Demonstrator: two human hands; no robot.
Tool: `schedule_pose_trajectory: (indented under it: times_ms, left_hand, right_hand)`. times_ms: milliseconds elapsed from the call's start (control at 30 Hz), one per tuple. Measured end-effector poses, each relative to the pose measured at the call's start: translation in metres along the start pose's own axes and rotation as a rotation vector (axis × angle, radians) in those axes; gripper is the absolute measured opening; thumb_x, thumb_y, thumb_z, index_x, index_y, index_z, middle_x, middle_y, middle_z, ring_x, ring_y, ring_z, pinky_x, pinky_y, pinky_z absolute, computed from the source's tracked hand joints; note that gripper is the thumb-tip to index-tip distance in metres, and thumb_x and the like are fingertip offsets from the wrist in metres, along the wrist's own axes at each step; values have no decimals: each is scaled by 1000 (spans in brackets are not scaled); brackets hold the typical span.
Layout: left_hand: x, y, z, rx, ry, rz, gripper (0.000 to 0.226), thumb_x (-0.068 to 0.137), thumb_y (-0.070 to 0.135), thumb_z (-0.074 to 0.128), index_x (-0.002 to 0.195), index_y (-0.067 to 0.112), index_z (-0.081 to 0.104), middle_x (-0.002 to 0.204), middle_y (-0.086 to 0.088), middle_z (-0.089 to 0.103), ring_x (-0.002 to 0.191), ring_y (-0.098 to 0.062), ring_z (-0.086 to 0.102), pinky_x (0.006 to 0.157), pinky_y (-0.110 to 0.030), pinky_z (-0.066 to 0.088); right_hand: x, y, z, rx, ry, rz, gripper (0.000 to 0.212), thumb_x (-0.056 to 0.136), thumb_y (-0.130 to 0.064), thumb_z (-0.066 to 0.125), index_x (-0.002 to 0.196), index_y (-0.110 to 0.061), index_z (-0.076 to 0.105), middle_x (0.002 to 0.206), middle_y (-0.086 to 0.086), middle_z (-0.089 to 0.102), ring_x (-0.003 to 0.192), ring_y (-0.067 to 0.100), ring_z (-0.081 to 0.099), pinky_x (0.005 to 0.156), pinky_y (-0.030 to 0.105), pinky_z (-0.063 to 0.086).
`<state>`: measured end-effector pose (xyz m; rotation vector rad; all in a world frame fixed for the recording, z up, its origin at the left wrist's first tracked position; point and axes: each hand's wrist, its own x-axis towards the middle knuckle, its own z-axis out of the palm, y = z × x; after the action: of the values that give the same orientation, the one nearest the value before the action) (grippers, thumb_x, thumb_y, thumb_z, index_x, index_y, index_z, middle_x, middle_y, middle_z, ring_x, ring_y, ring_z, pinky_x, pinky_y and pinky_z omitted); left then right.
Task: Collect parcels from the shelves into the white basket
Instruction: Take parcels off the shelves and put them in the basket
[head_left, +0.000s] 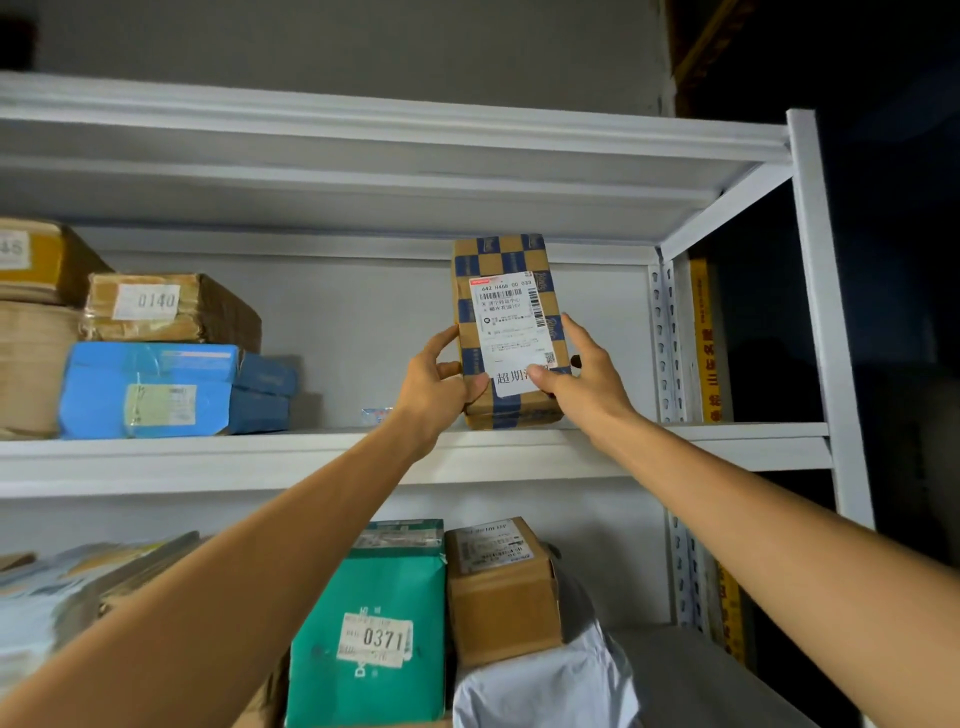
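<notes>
In the head view, a brown parcel (506, 291) with blue checkered tape and a white shipping label is standing upright, its label side facing the camera. Both hands are holding it. The left hand (434, 389) is gripping the parcel's lower left edge, with the thumb lying on the front and the fingers curling round the side. The right hand (584, 382) is gripping the parcel's lower right edge, with the thumb pressing on the label's bottom corner and the fingers wrapping behind. Both forearms are reaching up towards the parcel from below.

Directly under the parcel the white middle shelf (208, 457) is running across; whether the parcel's bottom edge is touching the board or hanging just above it is not clear. Above the parcel another white shelf board (363, 156) is spanning the rack. Well to the left of the parcel, a blue wrapped parcel (145, 389) is lying flat, with a taped brown box marked 0140 (171, 306) sitting on top of it. To the parcel's right, the rack's white upright (826, 312) is standing. Below the parcel, a green parcel marked 0371 (374, 623) is leaning beside a brown carton (501, 587), which is resting on a pale plastic mailer (545, 686).
</notes>
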<state>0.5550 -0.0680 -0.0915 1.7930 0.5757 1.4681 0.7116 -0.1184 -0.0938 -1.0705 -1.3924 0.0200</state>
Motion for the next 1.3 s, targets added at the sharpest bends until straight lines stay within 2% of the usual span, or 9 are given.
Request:
schedule_pose_trajectory:
  times_ms: [200,333,533,700,833,933,1000,1133,1300]
  left_hand:
    - [-4,2,-1,-8,-2,37,76,88,-6,59,148,30,30,126,-8,59,100,-18,62,66,-27,56]
    - [-10,-1,0,-45,-30,112,75,89,-4,60,148,30,29,137,-9,51,116,-22,56,77,-31,57]
    - [-14,-13,5,-236,-177,213,74,87,-12,56,146,29,33,139,-5,52,125,-21,51,77,-24,55]
    - [-26,-21,21,-466,-287,210,77,82,-19,55,144,24,37,109,11,60,117,-14,55,80,-22,55]
    - [-59,-16,41,-542,-419,200,79,79,-17,59,145,18,35,122,1,60,119,-17,55,97,-42,50]
    - [-96,-9,59,-589,-547,202,82,78,-16,61,147,20,33,133,-2,54,118,-12,53,92,-30,52]
    - [-121,-3,72,-624,-615,198,83,78,-14,63,145,25,35,134,0,53,116,-9,51,88,-25,52]
    - [-187,16,101,-727,-799,129,81,79,-17,61,144,24,37,119,5,59,105,-4,58,72,-15,53]
    - [-292,60,124,-862,-1010,64,82,78,-15,65,144,27,38,117,8,59,113,-13,57,81,-24,55]
  right_hand:
    - [-8,-8,-7,-51,-2,-24,75,88,-8,68,149,-26,29,122,-12,52,106,1,43,82,7,37]
    - [-20,-19,-8,-121,46,-40,71,85,-4,70,144,-27,36,135,-5,54,112,2,45,72,2,37]
    - [-50,-36,-9,-223,193,-39,78,85,-1,69,147,-29,33,132,-11,51,111,-3,39,89,14,38]
    - [-82,-55,-14,-381,306,19,87,80,2,72,149,-30,30,115,-20,54,99,-5,54,85,19,54]
    - [-128,-78,-25,-513,436,65,89,80,6,71,151,-23,26,131,-6,54,117,12,55,91,29,53]
    - [-172,-99,-45,-656,523,124,95,78,7,72,152,-24,22,130,3,58,118,18,57,94,32,52]
    - [-204,-117,-57,-750,545,186,99,78,4,73,153,-27,17,129,2,59,116,20,58,88,37,56]
    - [-274,-163,-71,-887,649,298,98,79,4,73,153,-29,16,126,-4,58,109,15,58,59,16,56]
    - [-370,-227,-89,-1035,832,429,100,73,7,74,151,-30,24,129,2,56,114,27,59,75,45,60]
